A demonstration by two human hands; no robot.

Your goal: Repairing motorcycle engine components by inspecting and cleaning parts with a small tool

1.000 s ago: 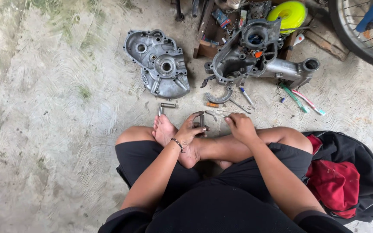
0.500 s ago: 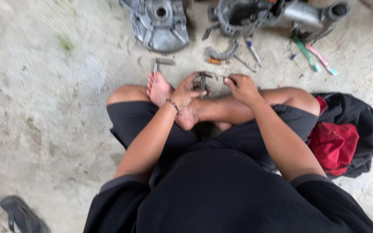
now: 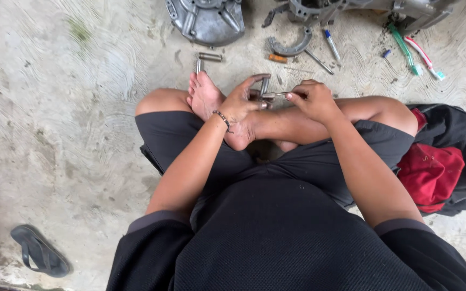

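Carefully, the left hand (image 3: 241, 102) is pinching a metal part (image 3: 265, 86) while the right hand (image 3: 311, 99) is gripping a thin tool (image 3: 274, 95); bracing both wrists seems wise.

Rough concrete floor (image 3: 55, 134) with engine cover (image 3: 206, 21), brake shoe (image 3: 291, 47), toothbrushes (image 3: 413, 51), sandal (image 3: 39, 250).

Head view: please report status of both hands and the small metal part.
Left hand grips small metal part. Right hand holds thin metal tool against it. Nothing between hands.
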